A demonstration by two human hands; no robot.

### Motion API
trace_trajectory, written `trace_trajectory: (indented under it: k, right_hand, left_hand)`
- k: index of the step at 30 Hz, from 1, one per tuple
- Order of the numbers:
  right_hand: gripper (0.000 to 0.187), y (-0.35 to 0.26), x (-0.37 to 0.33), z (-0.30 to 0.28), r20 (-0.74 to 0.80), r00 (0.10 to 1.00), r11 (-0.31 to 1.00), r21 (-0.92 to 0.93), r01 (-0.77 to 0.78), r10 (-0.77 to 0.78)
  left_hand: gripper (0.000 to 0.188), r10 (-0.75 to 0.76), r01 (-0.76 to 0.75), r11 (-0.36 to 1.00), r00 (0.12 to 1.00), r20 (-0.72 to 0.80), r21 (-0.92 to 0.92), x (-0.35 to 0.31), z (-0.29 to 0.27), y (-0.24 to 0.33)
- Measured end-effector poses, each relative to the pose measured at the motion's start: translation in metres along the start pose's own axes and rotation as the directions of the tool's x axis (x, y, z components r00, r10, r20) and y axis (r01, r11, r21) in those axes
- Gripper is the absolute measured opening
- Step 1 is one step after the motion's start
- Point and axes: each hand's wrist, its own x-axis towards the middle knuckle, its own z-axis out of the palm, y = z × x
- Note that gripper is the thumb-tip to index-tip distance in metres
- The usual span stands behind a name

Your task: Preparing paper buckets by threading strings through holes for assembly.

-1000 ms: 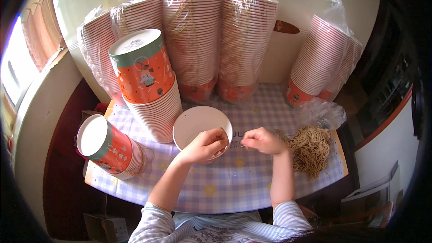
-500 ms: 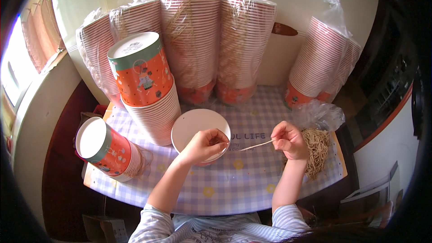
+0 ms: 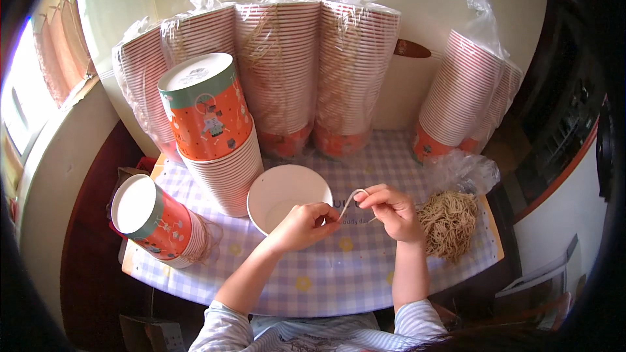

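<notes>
A short length of beige string (image 3: 346, 205) runs between my two hands, bent into a small arch. My left hand (image 3: 304, 226) pinches one part of it in front of an open white paper tub (image 3: 287, 190). My right hand (image 3: 394, 212) pinches it farther along, with a loose end hanging below the fingers. The tub stands mouth up, its inside facing me, and my left hand hides part of its near rim. To the right of my right hand lies a tangled heap of the same beige string (image 3: 450, 225).
Upside-down orange and green paper tubs (image 3: 207, 117) form a tall stack left of centre, with a shorter tub stack (image 3: 163, 221) near the left edge. Several plastic-wrapped tub stacks (image 3: 277, 72) line the back. Crumpled clear plastic (image 3: 462, 171) lies behind the string heap on the checked tablecloth (image 3: 261, 287).
My right hand has moved left, closer to my left hand. The string, stretched straight before, now curves up in an arch between them.
</notes>
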Motion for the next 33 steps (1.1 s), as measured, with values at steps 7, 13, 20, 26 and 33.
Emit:
trace_trajectory:
  k: [7,13,20,26,33]
  right_hand:
    - [0.018,0.006,0.005,0.011,0.054,0.992,0.883,-0.463,-0.078,0.117]
    - [0.020,0.013,0.004,0.015,0.114,0.986,0.847,-0.529,-0.044,0.122]
    - [0.023,0.007,0.005,0.017,0.102,0.976,0.846,-0.522,-0.110,0.190]
    - [0.023,0.023,0.001,0.020,0.153,0.986,0.793,-0.608,0.043,0.064]
    - [0.025,0.015,0.003,0.026,0.063,0.991,0.810,-0.583,-0.060,0.118]
  left_hand:
    - [0.015,-0.090,0.099,0.956,0.995,0.045,-0.276,-0.002,-0.007,0.003]
    - [0.015,-0.114,0.156,0.918,0.984,0.134,-0.365,-0.004,-0.014,0.005]
    - [0.017,-0.017,0.035,0.944,0.998,0.057,-0.329,-0.003,-0.015,-0.003]
    - [0.015,0.027,-0.015,0.975,0.998,0.050,-0.221,-0.002,-0.019,-0.001]
    - [0.013,0.042,-0.010,0.951,0.994,0.097,-0.309,-0.002,-0.022,-0.008]
